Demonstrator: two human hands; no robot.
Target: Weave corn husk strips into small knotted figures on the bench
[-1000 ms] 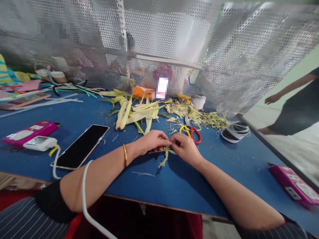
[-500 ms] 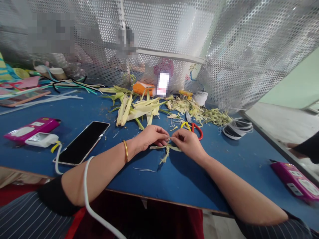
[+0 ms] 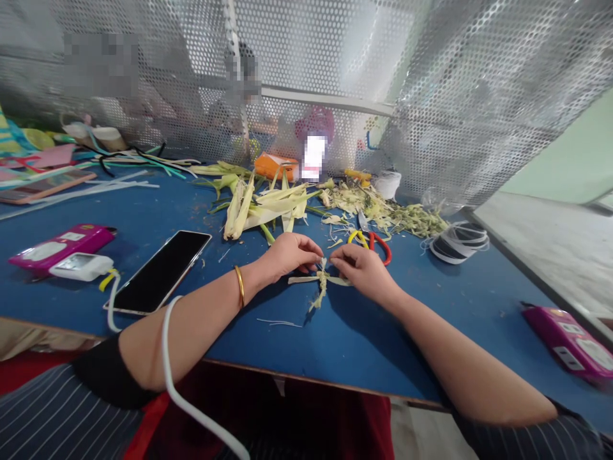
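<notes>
A small bundle of pale corn husk strips lies on the blue table, crossed like a little figure. My left hand and my right hand meet just above it, each with fingers pinched together. They seem to hold a thin thread at the bundle's top, too fine to make out. A gold bangle sits on my left wrist.
Corn husks and shredded scraps lie behind my hands, with red and yellow scissors. A phone, pink and white devices, a spool and a pink box sit around. Perforated metal screens stand behind.
My hands have drawn slightly apart and lifted off the husk bundle, which now shows more fully. The person at the right has left the view.
</notes>
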